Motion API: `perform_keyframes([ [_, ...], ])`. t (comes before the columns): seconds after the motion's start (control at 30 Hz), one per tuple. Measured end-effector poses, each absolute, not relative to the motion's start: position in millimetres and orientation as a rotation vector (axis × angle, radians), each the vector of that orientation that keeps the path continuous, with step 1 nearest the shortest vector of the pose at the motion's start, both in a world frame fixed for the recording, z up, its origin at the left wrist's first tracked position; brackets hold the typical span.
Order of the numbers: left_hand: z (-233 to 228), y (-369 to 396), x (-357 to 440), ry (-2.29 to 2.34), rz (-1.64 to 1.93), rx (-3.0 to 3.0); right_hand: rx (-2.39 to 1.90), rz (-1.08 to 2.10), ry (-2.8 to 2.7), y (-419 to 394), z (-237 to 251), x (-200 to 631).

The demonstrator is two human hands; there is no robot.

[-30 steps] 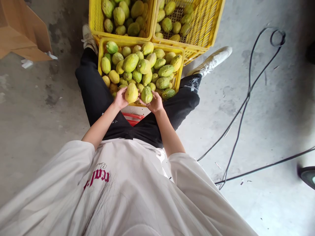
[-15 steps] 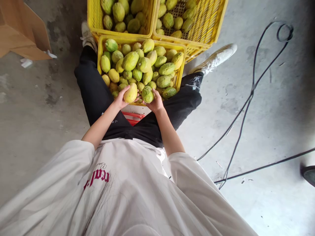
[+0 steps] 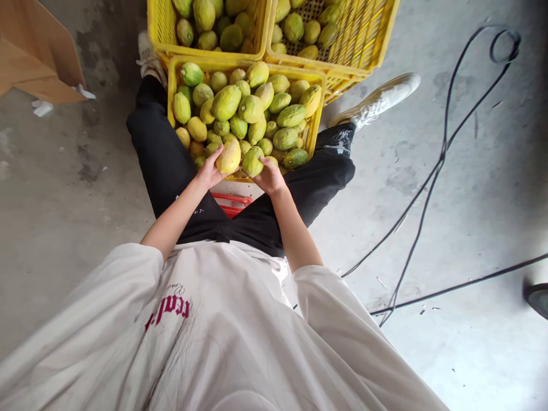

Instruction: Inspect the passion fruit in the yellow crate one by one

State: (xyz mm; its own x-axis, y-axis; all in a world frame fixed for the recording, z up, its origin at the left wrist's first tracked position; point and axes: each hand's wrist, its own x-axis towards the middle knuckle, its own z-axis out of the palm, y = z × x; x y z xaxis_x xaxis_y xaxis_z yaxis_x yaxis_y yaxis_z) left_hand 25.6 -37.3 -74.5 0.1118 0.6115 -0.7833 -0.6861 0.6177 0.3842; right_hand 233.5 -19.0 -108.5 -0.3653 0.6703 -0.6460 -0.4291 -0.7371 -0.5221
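My left hand [image 3: 214,170] is closed around a yellow papaya [image 3: 228,157], thumb along its left side. In my right hand [image 3: 269,175] is a greener papaya [image 3: 252,161], gripped from the right. The two fruits are side by side, a small gap between them, over the near edge of a yellow plastic crate [image 3: 317,123]. Many green and yellow papayas [image 3: 226,104] fill that crate between my legs. My fingers under both fruits are mostly hidden.
Two more yellow crates stand beyond: a left crate [image 3: 150,25] and a right crate [image 3: 363,34], both holding papayas. A cardboard box [image 3: 38,45] is at the far left. Black cable [image 3: 439,165] lies looped on the floor at right. Something red [image 3: 231,200] shows between my legs.
The greener papaya in my right hand has turned and shifted slightly left, closer to the yellow one. My left hand has barely moved, still holding its fruit. The view has shifted slightly.
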Motion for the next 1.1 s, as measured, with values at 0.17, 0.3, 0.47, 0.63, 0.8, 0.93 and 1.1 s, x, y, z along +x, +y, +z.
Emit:
perform_keyframes([
  [0.17,-76,-37,27,1.128,0.948,-0.071,-1.309,2.119,-0.344,-20,-96,228],
  [0.3,-73,-37,29,1.133,0.95,-0.063,-1.338,2.116,-0.276,-18,-95,231],
  [0.47,-67,-36,35,1.148,0.958,-0.081,-1.149,2.168,-0.21,-18,-108,236],
  [0.63,-62,-35,36,1.141,0.975,-0.124,-1.134,2.167,-0.171,-18,-119,235],
  [0.8,-66,-36,27,1.124,1.009,-0.143,-1.242,2.142,-0.217,-18,-122,236],
  [0.93,-73,-37,27,1.1,0.993,-0.139,-1.315,2.135,-0.25,-20,-125,238],
  [1.1,-77,-38,33,1.089,1.021,-0.174,-1.328,2.096,-0.267,-21,-122,240],
])
